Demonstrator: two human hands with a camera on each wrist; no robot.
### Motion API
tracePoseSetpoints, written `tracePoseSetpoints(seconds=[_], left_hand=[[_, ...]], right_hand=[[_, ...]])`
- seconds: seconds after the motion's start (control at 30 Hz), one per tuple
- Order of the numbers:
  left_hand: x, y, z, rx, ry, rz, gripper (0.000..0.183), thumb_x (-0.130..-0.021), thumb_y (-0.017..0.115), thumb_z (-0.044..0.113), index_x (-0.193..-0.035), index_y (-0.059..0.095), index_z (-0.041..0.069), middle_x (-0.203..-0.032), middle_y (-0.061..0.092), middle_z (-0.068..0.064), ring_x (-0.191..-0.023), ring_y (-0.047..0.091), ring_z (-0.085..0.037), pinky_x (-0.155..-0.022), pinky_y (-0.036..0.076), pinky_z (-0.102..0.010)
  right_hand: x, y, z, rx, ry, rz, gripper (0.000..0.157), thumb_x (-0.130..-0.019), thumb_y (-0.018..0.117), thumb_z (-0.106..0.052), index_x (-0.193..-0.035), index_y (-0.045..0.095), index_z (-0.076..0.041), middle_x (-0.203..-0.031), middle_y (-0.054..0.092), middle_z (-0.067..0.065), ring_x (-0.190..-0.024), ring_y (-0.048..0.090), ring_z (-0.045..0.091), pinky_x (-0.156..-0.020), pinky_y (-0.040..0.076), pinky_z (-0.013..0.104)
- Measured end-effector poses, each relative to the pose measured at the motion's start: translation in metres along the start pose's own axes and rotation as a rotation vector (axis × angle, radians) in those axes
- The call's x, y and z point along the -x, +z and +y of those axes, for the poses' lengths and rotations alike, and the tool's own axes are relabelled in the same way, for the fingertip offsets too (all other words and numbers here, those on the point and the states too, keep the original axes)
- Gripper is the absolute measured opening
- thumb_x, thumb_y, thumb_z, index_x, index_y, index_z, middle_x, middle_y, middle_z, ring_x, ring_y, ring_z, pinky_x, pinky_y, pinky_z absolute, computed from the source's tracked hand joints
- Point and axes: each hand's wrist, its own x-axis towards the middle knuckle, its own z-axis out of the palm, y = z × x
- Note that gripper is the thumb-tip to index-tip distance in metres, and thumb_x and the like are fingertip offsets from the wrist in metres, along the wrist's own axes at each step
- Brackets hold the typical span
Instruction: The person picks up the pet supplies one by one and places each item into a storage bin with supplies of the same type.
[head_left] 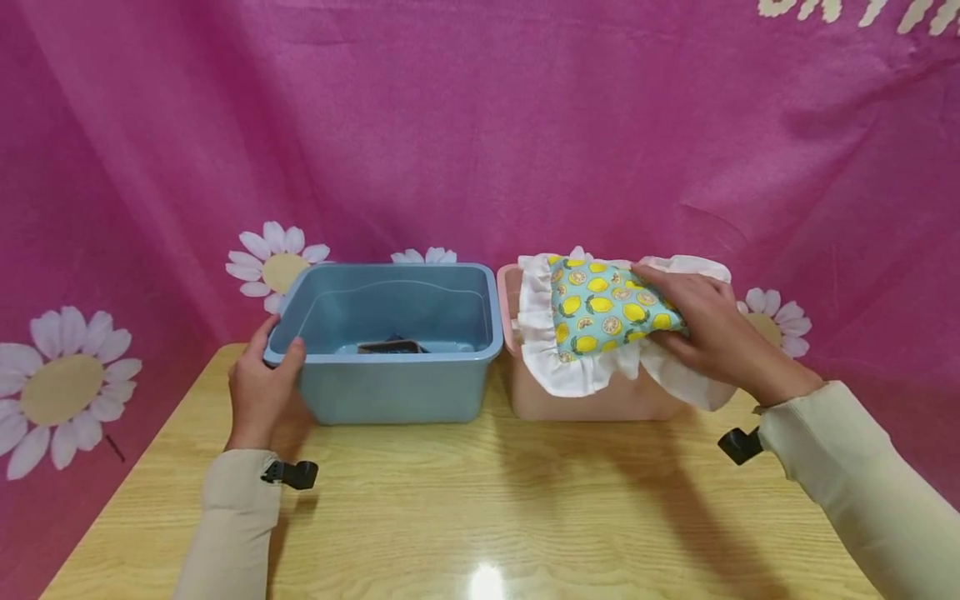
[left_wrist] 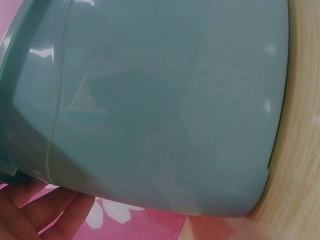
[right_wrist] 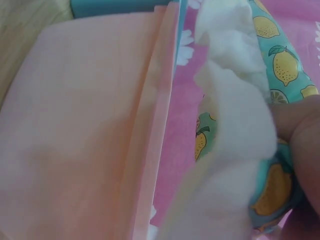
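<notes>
A blue plastic bin (head_left: 397, 387) stands on the left side of the table. My left hand (head_left: 262, 379) holds its near left corner, thumb at the front of the rim and fingers along the side; the left wrist view shows those fingers (left_wrist: 60, 210) beside the bin's wall. My right hand (head_left: 701, 321) grips a lemon-print cloth piece with white ruffles (head_left: 600, 308), bunched between thumb and fingers, like a small cushion or cover. It hangs over a pink bin (head_left: 585, 407) and hides most of that bin's opening. The right wrist view shows the ruffle (right_wrist: 235, 105) beside the pink rim.
The two bins stand side by side on a wooden table (head_left: 420, 500). Inside the blue bin lies a dark flat object with a brownish edge (head_left: 390, 347), partly hidden by the front wall. A magenta curtain with daisies (head_left: 480, 133) hangs close behind.
</notes>
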Motion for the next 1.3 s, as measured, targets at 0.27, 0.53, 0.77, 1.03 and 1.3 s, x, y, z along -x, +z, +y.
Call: tracePoseSetpoints(seconds=[0.27,0.53,0.77,1.03,1.3], left_hand=[[0.001,-0.001,0.001,-0.014,-0.008,-0.007,0.061,-0.091,0.057,0.046,-0.147,0.042,0.025,-0.143,0.049,-0.014,-0.125,0.048,-0.037,-0.102,0.038,-0.059],[-0.001,-0.002,0.001,-0.006,-0.016,-0.016,0.062,-0.091,0.056,0.048,-0.148,0.041,0.027,-0.144,0.048,-0.013,-0.125,0.046,-0.036,-0.102,0.038,-0.059],[0.004,-0.004,-0.003,-0.008,-0.01,-0.026,0.062,-0.092,0.055,0.047,-0.148,0.04,0.027,-0.144,0.047,-0.014,-0.125,0.047,-0.037,-0.101,0.039,-0.06],[0.003,-0.001,-0.002,-0.016,-0.009,-0.003,0.06,-0.091,0.056,0.046,-0.147,0.043,0.027,-0.142,0.05,-0.015,-0.124,0.047,-0.036,-0.103,0.037,-0.059],[0.001,-0.001,0.0,-0.013,0.001,-0.003,0.06,-0.091,0.056,0.046,-0.146,0.044,0.024,-0.141,0.05,-0.016,-0.123,0.049,-0.037,-0.103,0.038,-0.057]], right_hand=[[-0.007,0.002,0.014,0.025,0.122,-0.043,0.08,-0.077,0.076,-0.003,-0.147,0.038,-0.013,-0.138,0.05,0.016,-0.127,0.04,0.041,-0.091,0.024,0.06],[-0.019,0.009,0.029,0.041,0.119,-0.003,0.072,-0.076,0.076,-0.001,-0.14,0.046,-0.012,-0.135,0.053,0.014,-0.123,0.042,0.042,-0.086,0.026,0.056],[-0.025,0.023,0.038,0.016,0.112,0.068,0.065,-0.075,0.072,0.004,-0.135,0.052,-0.012,-0.132,0.056,0.012,-0.123,0.041,0.042,-0.089,0.024,0.06],[-0.029,0.039,0.046,-0.024,0.171,0.045,0.06,-0.08,0.072,0.001,-0.135,0.052,-0.01,-0.136,0.053,0.011,-0.129,0.036,0.042,-0.093,0.024,0.06],[-0.031,0.046,0.053,-0.048,0.224,0.014,0.056,-0.081,0.072,-0.001,-0.132,0.054,-0.012,-0.137,0.051,0.014,-0.128,0.035,0.044,-0.094,0.022,0.061]])
